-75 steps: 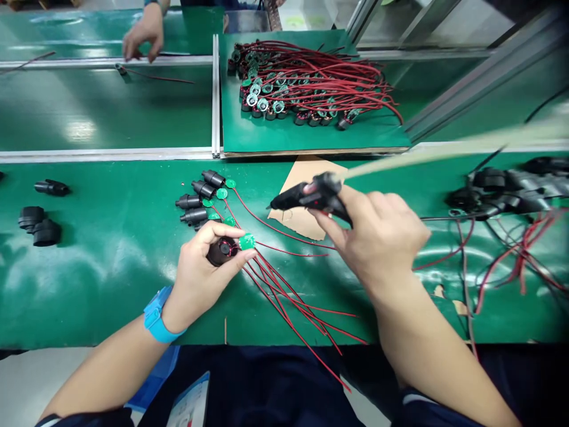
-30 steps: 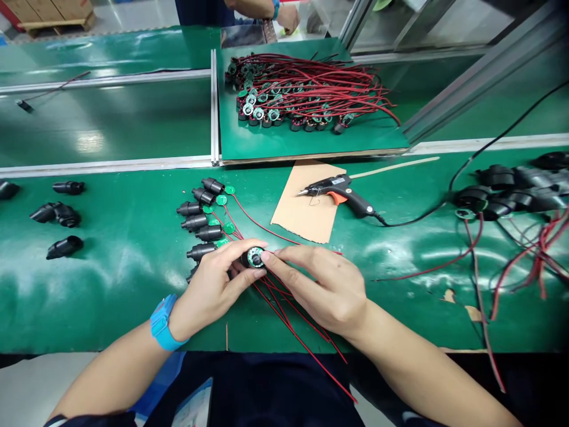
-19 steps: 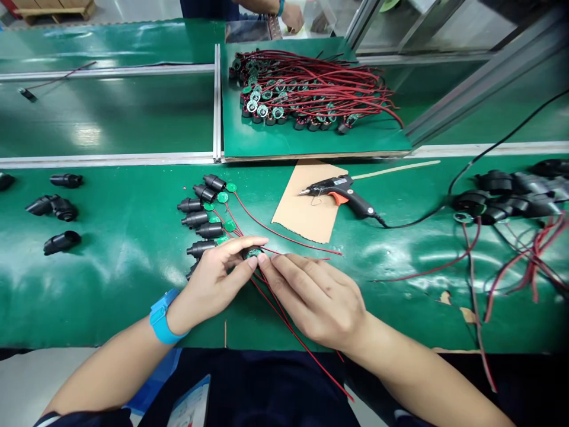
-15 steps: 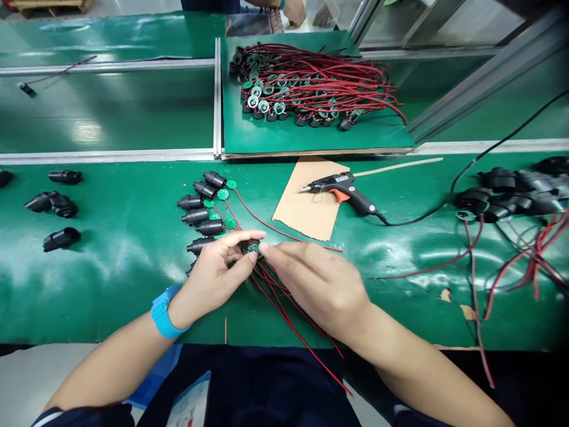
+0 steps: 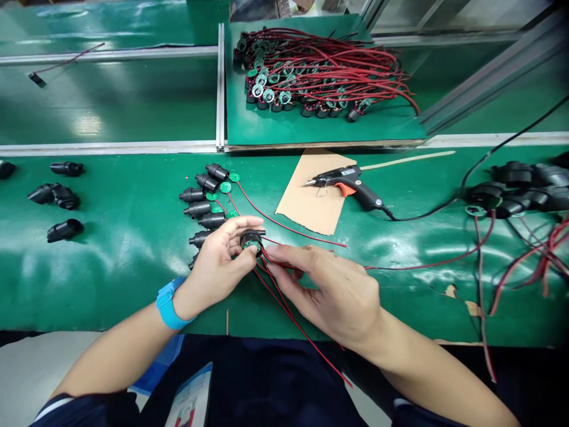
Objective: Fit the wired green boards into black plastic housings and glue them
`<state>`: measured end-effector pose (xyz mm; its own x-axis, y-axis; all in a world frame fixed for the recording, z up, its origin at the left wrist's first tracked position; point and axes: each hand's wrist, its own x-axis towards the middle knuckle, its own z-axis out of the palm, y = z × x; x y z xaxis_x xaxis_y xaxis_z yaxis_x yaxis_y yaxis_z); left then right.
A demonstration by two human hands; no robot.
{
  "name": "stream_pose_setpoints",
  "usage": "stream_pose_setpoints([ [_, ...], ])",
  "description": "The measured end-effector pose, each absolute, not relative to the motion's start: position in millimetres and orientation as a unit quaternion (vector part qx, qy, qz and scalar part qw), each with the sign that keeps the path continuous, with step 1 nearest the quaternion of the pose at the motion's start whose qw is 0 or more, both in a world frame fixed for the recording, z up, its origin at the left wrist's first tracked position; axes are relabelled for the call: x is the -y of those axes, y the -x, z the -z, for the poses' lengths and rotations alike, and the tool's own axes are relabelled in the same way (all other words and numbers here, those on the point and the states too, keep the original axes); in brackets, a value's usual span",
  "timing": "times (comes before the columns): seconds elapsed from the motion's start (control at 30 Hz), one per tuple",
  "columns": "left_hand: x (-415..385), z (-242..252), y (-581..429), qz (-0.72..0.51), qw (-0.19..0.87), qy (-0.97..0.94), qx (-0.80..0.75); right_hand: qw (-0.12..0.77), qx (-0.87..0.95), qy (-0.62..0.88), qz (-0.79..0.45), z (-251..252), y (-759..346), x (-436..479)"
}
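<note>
Between the fingers and thumb of my left hand [image 5: 224, 258] sits a round black plastic housing [image 5: 251, 235], its open end facing me. A small green circuit board [image 5: 252, 244] shows in that opening, under my thumb tip. Just to the right, my right hand [image 5: 333, 284] pinches red wires [image 5: 278, 261] between thumb and forefinger, close to the housing. Beyond my left hand lies a column of black housings [image 5: 198, 209], with green discs [image 5: 226, 187] on red wires beside them. More red wires run under my hands toward the table's front edge.
A glue gun [image 5: 351, 181] rests on a cardboard piece [image 5: 311, 204]. Its black cable runs right, past a heap of black parts with wires [image 5: 511, 184]. A raised green shelf [image 5: 288, 133] bears many wired coils [image 5: 284, 89]. Loose black housings [image 5: 64, 230] lie at left.
My right hand has drawn back slightly and lower, and its fingertips now show pinching red wires. The housing in my left hand is more visible. The whole view has shifted slightly.
</note>
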<state>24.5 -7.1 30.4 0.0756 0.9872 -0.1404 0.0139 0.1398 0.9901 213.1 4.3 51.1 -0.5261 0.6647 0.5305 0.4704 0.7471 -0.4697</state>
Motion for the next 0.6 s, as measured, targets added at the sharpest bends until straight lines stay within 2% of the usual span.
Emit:
stream_pose_setpoints([
  [0.13, 8.9, -31.1, -24.7, -0.441, 0.616, -0.429, -0.492, 0.329, 0.876, 0.327, -0.13, -54.6, -216.5, -7.1],
  [0.27, 16.3, -32.7, -25.6, -0.428, 0.609, -0.451, -0.493, 0.247, 0.905, 0.346, -0.01, -58.0, -213.0, -0.4],
  [0.37, 25.9, -29.7, -27.8, -0.411, 0.575, -0.501, -0.5, 0.202, 0.916, 0.338, 0.068, -63.2, -208.1, 13.5],
  [0.5, 36.8, -24.0, -29.9, -0.36, 0.527, -0.601, -0.481, 0.198, 0.905, 0.364, 0.095, -67.6, -213.5, 26.6],
  [0.6, 34.5, -28.8, -22.3, -0.33, 0.408, -0.714, -0.463, 0.18, 0.87, 0.449, 0.094, -62.3, -241.3, 20.3],
])
